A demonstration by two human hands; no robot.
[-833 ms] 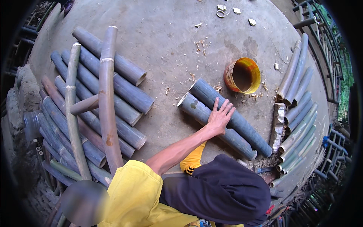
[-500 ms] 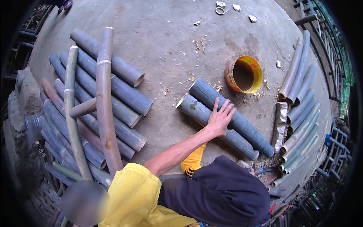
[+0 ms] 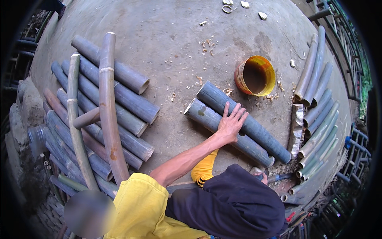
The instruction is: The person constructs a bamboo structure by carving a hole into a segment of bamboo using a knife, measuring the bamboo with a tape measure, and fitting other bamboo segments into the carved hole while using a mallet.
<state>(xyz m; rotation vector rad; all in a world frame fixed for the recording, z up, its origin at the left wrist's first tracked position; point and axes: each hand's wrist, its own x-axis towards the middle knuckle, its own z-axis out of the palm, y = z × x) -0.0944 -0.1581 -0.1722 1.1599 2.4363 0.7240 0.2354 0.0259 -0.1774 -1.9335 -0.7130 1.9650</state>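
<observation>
My left hand [image 3: 230,124] lies palm down with fingers spread, across two dark bamboo tubes on the ground. It rests on the nearer bamboo tube [image 3: 211,118], and its fingertips reach the farther bamboo tube [image 3: 254,127]. A small dark hole shows in the nearer tube beside the wrist. My right hand [image 3: 263,177] shows only in part beyond the dark trouser leg. Its fingers look closed beside a long dark-blue tool-like thing [image 3: 279,177]; what they grip is not plain.
Left lies a pile of cut bamboo tubes [image 3: 137,104], with a curved bamboo pole [image 3: 108,91] across it. A yellow-and-red bucket [image 3: 271,77] of brown liquid stands beyond the tubes. More bamboo [image 3: 310,83] is stacked at right, beside a whitish block [image 3: 295,129]. Wood shavings [image 3: 207,44] litter the ground.
The view has shifted slightly. My left hand stays spread on the same two tubes, and a little more of my right hand shows past the trouser leg.
</observation>
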